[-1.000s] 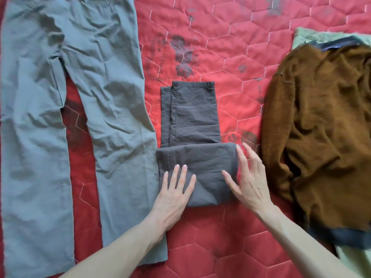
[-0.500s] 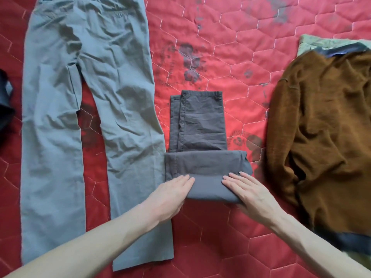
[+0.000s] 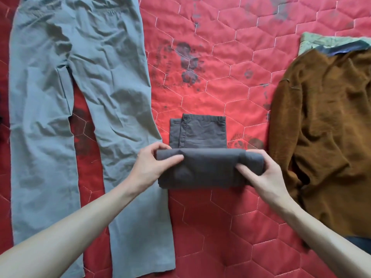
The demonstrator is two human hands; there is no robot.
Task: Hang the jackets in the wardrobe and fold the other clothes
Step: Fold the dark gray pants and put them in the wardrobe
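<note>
I'm seeing the dark grey trousers [image 3: 202, 149] lying centre-near on the red quilted cover [image 3: 220, 73], part-folded: near portion is sitting as a thick folded band, w/ a shorter flat section sticking out on the far side. Left hand [image 3: 154, 165] is gripping the band's left end, thumb on top, fingers curling round the far edge. Right hand [image 3: 263, 169] is gripping the right end the same way, thumb lying on top, fingers wrapping the rolled corner. Both arms are reaching in from the near edge. Light grey trousers [image 3: 76, 117] are lying spread flat on the left, near leg just beside the left hand. Brown sweater [image 3: 325, 137] is lying on the right, apart from the band, partly covering a pale green garment [image 3: 329, 40] at far right.
</note>
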